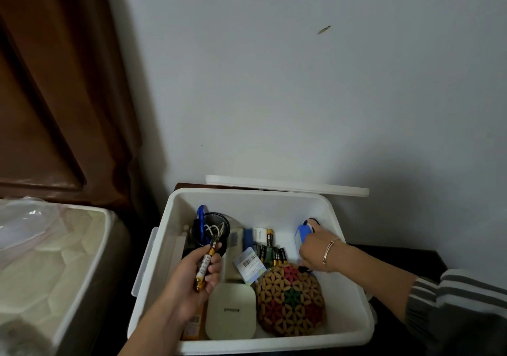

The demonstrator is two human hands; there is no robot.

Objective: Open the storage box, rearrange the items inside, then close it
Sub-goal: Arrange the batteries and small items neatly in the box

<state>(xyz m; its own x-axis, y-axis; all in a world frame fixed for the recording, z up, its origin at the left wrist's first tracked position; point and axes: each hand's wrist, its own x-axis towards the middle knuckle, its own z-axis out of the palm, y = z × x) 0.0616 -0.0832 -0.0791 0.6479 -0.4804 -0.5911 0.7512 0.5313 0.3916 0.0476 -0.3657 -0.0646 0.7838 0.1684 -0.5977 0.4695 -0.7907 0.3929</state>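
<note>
White box (pixel 340 248) open on dark stand, lid (pixel 288 186) behind against wall. Left hand (pixel 192 281) grips batteries (pixel 205 263), long axis pointing up-away toward black cup (pixel 211 229), just ahead. Right hand (pixel 315 251) closed round blue item (pixel 301 235) by right wall.

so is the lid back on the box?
No, the lid leans against the wall behind the open box, both hands inside.
</note>
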